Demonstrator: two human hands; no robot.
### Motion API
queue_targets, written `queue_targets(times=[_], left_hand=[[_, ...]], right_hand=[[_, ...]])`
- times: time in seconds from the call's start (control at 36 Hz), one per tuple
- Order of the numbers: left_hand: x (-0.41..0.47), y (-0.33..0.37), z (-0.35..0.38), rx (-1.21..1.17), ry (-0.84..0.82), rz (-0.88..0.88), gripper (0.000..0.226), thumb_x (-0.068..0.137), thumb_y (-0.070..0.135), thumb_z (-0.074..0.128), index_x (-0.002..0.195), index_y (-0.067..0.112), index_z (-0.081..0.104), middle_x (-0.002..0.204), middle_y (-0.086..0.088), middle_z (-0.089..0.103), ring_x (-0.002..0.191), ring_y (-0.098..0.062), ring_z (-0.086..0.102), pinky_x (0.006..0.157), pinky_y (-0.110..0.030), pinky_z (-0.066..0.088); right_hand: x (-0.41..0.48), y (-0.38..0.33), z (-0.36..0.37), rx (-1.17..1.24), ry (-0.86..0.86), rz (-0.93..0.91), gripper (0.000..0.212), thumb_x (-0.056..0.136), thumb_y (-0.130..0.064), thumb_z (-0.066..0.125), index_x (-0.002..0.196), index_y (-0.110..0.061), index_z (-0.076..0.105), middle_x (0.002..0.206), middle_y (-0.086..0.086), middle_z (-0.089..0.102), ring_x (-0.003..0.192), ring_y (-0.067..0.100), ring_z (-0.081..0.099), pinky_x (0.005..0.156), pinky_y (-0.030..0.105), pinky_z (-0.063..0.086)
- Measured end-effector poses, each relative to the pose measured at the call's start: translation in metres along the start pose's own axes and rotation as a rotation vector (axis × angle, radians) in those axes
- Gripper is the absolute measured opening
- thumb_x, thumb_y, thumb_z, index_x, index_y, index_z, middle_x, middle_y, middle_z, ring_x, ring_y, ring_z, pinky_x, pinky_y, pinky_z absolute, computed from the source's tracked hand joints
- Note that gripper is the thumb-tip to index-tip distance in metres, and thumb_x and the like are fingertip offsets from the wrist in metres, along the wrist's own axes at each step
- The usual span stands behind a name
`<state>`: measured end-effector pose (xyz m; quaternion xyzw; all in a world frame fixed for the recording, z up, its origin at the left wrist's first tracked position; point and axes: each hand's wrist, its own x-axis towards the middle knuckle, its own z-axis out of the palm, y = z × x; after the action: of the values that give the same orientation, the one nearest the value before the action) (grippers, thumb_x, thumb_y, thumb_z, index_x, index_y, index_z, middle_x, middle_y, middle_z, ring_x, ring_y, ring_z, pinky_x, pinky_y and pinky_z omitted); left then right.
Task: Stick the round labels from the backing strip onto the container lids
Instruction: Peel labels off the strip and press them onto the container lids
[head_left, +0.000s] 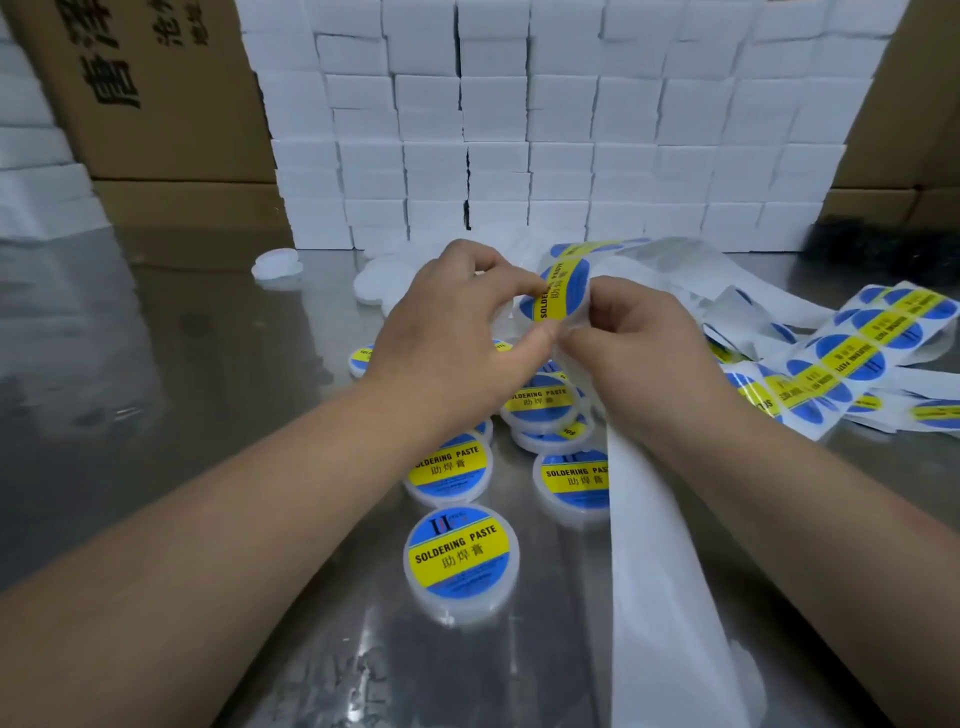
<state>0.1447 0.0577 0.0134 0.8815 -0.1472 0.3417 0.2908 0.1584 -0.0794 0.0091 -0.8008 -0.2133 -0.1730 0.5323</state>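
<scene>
Backing strip (665, 597): a bare white stretch that runs from the bottom edge of the view up past the right forearm toward the hands.
Nearest lid (461, 558): flat on the table just left of the strip, with a blue and yellow SOLDERING PASTE label stuck on top.
Labelled lids (449, 467): a cluster beyond it, under the hands, label side up, some overlapping.
Table (182, 364): shiny metal that reflects the stacks behind it.
Left hand (457, 322): fingers curled, with thumb and forefinger pinching the left rim of the held lid.
Right hand (639, 332): fingers curled, fingertips gripping the lid's lower right rim and touching the left thumb.
Held lid (566, 291): translucent, raised off the table between both hands, tilted with its top toward the camera.
Round label (553, 306): on the held lid's top, its yellow band running diagonally.
Unused labels (852, 353): still on their strip, lying in loose loops on the table to the right.
Plain lids (278, 262): white, farther back on the left, near the boxes.
White boxes (545, 130): stacked as a wall along the table's far side.
Cardboard cartons (156, 88): far left, printed with black characters.
</scene>
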Motion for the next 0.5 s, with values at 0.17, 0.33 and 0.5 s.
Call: queue_targets(times=[0.17, 0.33, 0.5], left_hand=[[0.0010, -0.0037, -0.0007, 0.072, 0.044, 0.074, 0.031, 0.074, 0.037, 0.071, 0.102, 0.023, 0.069, 0.101, 0.010, 0.042, 0.099, -0.017, 0.051, 0.074, -0.025, 0.036], [0.0012, -0.0065, 0.0010, 0.087, 0.047, 0.080, 0.028, 0.073, 0.035, 0.074, 0.098, 0.021, 0.070, 0.101, 0.009, 0.041, 0.100, -0.019, 0.052, 0.076, -0.024, 0.035], [0.0020, -0.0099, 0.0036, 0.102, 0.005, -0.001, 0.027, 0.081, 0.041, 0.061, 0.103, 0.026, 0.068, 0.103, 0.014, 0.038, 0.107, -0.013, 0.048, 0.076, -0.020, 0.028]], right_hand=[[0.0017, -0.0037, -0.0020, -0.077, -0.008, -0.007, 0.020, 0.087, -0.005, 0.048, 0.096, 0.007, 0.060, 0.097, 0.027, 0.062, 0.095, 0.041, 0.055, 0.080, 0.049, 0.047], [0.0017, -0.0016, -0.0033, -0.147, -0.038, -0.032, 0.018, 0.088, -0.007, 0.046, 0.086, 0.002, 0.061, 0.078, 0.017, 0.062, 0.063, 0.014, 0.041, 0.057, 0.029, 0.036], [0.0018, 0.0013, -0.0038, -0.185, -0.070, -0.075, 0.021, 0.086, -0.011, 0.050, 0.066, -0.015, 0.049, 0.051, -0.005, 0.045, 0.051, 0.012, 0.039, 0.046, 0.022, 0.031]])
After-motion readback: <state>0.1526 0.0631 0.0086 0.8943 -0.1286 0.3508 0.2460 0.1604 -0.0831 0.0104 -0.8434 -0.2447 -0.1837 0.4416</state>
